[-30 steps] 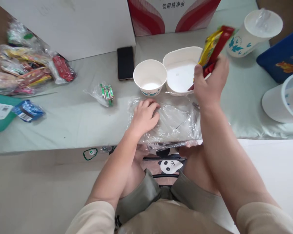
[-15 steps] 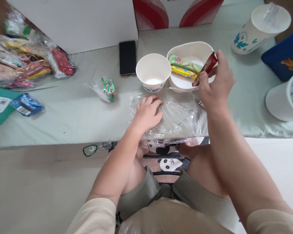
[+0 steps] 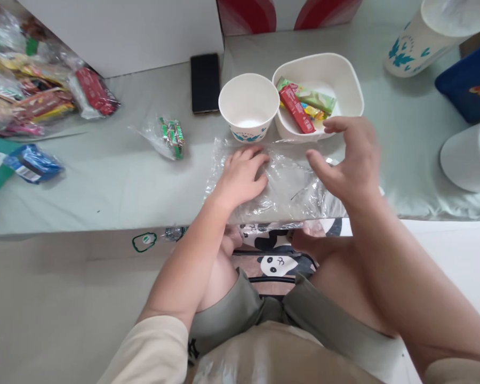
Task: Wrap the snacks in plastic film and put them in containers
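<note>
My left hand [image 3: 244, 176] lies with fingers spread on a clear plastic bag [image 3: 288, 181] at the table's front edge. Just beyond its fingertips stands a white paper cup [image 3: 248, 104] with blue leaf print. To the cup's right is a white oval bowl [image 3: 348, 85]. Inside the bowl a red wrapped snack bar [image 3: 297, 109] lies across a green wrapped snack [image 3: 318, 100] and a yellow wrapped snack [image 3: 315, 113]. My right hand [image 3: 352, 157] hovers at the bowl's near right side, thumb and fingers apart and nothing between them.
A black phone [image 3: 205, 84] and a small bag of green-wrapped sweets [image 3: 172, 137] lie left of the cup. Bagged snacks [image 3: 36, 90] and a blue packet [image 3: 34, 162] fill the far left. Cups [image 3: 418, 48] stand at the right; a white box [image 3: 124, 32] is behind.
My right hand has let go of the red snack bar, which now lies in the bowl on the other snacks. That hand has drawn back toward me. The left hand stays on the plastic bag.
</note>
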Demonstrator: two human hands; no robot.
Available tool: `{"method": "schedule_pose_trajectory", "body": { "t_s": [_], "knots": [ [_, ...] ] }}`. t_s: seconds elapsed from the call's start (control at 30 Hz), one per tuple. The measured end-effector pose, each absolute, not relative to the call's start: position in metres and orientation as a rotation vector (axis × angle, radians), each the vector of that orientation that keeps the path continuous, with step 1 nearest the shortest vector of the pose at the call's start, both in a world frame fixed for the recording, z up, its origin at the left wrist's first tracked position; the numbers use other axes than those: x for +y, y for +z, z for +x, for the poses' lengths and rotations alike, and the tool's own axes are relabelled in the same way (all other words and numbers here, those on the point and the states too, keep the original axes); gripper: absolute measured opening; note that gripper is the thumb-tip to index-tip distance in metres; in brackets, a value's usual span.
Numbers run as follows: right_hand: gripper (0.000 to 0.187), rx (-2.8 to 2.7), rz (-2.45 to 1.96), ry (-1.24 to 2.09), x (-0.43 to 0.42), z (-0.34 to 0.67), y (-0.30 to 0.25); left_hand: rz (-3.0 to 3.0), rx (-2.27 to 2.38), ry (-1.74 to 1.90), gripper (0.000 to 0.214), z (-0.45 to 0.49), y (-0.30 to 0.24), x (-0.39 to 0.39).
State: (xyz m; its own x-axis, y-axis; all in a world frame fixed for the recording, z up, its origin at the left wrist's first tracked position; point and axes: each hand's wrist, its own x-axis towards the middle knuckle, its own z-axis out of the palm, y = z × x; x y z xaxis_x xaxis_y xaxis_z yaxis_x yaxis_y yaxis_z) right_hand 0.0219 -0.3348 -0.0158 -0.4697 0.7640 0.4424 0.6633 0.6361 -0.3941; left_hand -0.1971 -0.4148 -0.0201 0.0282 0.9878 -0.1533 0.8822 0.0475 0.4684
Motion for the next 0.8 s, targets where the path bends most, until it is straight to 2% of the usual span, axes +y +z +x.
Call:
{"method": "schedule_pose_trajectory", "body": {
  "t_s": [0.1, 0.23, 0.33, 0.43, 0.53, 0.63, 0.8],
  "knots": [
    [0.045, -2.294, -1.146, 0.188, -0.339, 0.030, -0.024, 1.914, 1.878, 0.345, 0.044, -0.200, -0.022, -0.416],
    [0.022, -2.239, -1.230, 0.261, -0.329, 0.042, -0.042, 1.967, 1.839, 0.346, 0.046, -0.204, -0.026, -0.416],
    [0.011, -2.208, -1.249, 0.473, -0.325, 0.049, -0.051, 1.977, 1.814, 0.316, 0.050, -0.204, -0.028, -0.415],
    [0.016, -2.066, -1.197, 0.745, -0.329, 0.050, -0.055, 1.972, 1.789, 0.268, 0.054, -0.202, -0.028, -0.413],
    [0.032, -1.916, -1.121, 1.001, -0.334, 0.045, -0.058, 1.956, 1.791, 0.227, 0.056, -0.200, -0.026, -0.411],
    [0.044, -1.930, -1.052, 1.091, -0.333, 0.040, -0.058, 1.957, 1.791, 0.209, 0.056, -0.198, -0.024, -0.410],
    [0.030, -1.853, -1.092, 1.024, -0.327, 0.034, -0.050, 1.959, 1.778, 0.147, 0.057, -0.197, -0.020, -0.409]
  ]
}}
